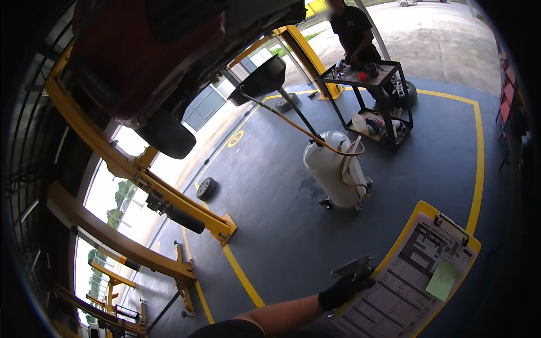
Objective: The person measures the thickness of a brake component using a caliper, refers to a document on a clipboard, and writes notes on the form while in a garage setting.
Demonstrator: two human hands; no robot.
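Observation:
My left hand (344, 290), in a black glove, reaches in from the lower edge. Its fingers close on a flat grey metal tool (352, 267), too blurred to name its kind. The same hand lies at the left edge of a yellow clipboard (418, 209) and seems to grip it as well. A printed form (394, 267) sits under the board's metal clip (451, 230), with a green sticky note (442, 280) on its right side. My right hand is out of view.
A red car (152, 62) hangs raised on a yellow lift (186, 211). Ahead stands a white wheeled oil drainer (332, 174) with a black funnel (262, 79). Another person (352, 34) is by a black tool cart (366, 84). A loose wheel (207, 188) lies on the floor.

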